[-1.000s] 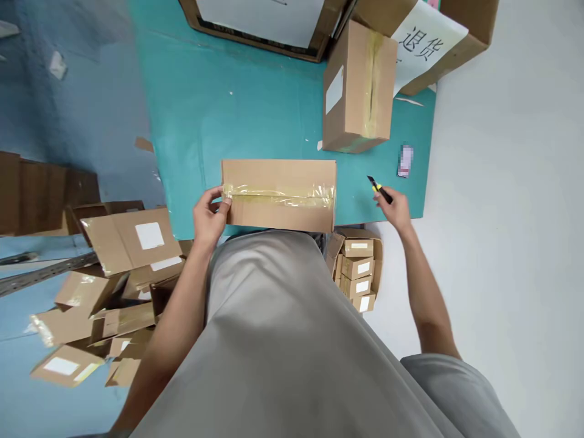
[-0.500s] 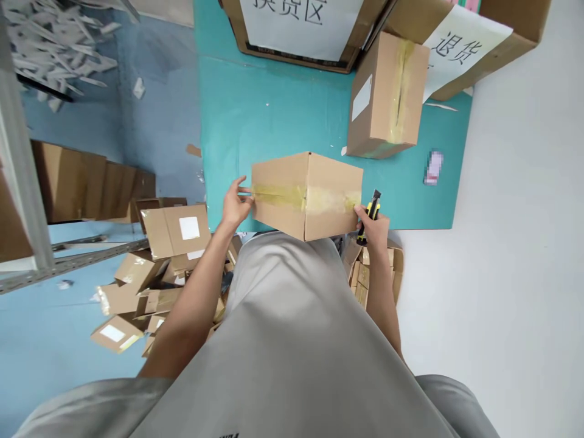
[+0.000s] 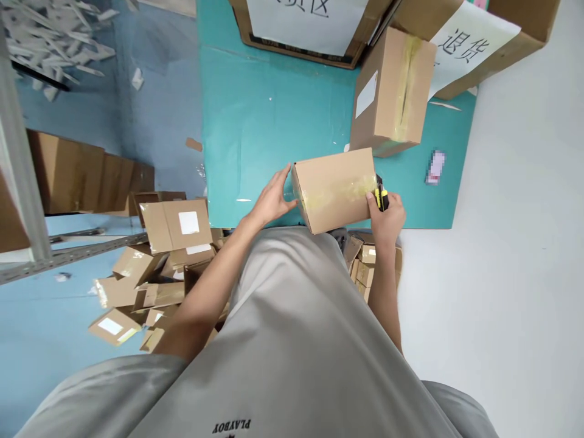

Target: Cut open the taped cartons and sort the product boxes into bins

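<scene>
A taped cardboard box [image 3: 340,185] is held between my hands at the front edge of the teal table. My left hand [image 3: 275,198] cups its left end, thumb low and fingers further up, the fingertips partly hidden. In my right hand [image 3: 387,219] is a black and yellow utility knife [image 3: 382,199], its tip end pointing away from me. The right thumb rests against the box's right end. A strip of yellowish tape runs across the box's near face.
Behind stands another taped box [image 3: 399,91] with a white label. Two larger cartons with paper signs, one sign [image 3: 308,24] at the top, line the table's far side. A pixelated item [image 3: 435,167] lies right on the teal table [image 3: 255,109]. Discarded boxes [image 3: 159,295] fill the lower-left floor.
The box has turned, its long taped face now toward me and its left end further right. My left hand has followed it rightward; my right hand with the knife has shifted slightly right.
</scene>
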Demonstrator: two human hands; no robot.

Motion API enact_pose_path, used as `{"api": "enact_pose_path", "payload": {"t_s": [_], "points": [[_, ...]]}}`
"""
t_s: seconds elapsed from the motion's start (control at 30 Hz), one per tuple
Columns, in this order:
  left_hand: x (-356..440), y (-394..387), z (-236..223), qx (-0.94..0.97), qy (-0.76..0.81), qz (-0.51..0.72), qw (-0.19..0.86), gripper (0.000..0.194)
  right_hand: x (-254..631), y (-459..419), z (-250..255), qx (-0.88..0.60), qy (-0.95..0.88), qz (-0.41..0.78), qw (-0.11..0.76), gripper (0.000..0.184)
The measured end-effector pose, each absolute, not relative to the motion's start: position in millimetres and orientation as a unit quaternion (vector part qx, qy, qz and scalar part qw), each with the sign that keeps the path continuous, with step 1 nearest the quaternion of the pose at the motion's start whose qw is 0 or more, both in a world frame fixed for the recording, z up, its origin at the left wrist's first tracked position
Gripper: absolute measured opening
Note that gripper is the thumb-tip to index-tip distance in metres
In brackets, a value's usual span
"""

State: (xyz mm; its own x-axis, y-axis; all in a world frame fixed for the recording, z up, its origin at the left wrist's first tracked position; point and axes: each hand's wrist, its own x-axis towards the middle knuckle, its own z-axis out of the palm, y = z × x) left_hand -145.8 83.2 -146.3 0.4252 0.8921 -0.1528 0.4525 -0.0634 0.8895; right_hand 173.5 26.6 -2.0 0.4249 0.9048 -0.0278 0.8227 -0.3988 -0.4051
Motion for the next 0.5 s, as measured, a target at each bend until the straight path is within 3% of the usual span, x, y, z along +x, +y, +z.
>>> {"api": "enact_pose_path", "payload": {"t_s": [0.2, 0.5], "points": [[-135.8, 90.7, -113.6, 0.734, 0.477, 0.226, 0.428, 0.113, 182.3, 23.6, -5.5, -0.823, -0.530, 0.114, 0.171, 0.043], [-134.7, 89.0, -106.5, 0.672, 0.489, 0.266, 0.489, 0.109, 173.9, 23.6, -0.6, -0.826, -0.520, 0.134, 0.170, 0.047]]}}
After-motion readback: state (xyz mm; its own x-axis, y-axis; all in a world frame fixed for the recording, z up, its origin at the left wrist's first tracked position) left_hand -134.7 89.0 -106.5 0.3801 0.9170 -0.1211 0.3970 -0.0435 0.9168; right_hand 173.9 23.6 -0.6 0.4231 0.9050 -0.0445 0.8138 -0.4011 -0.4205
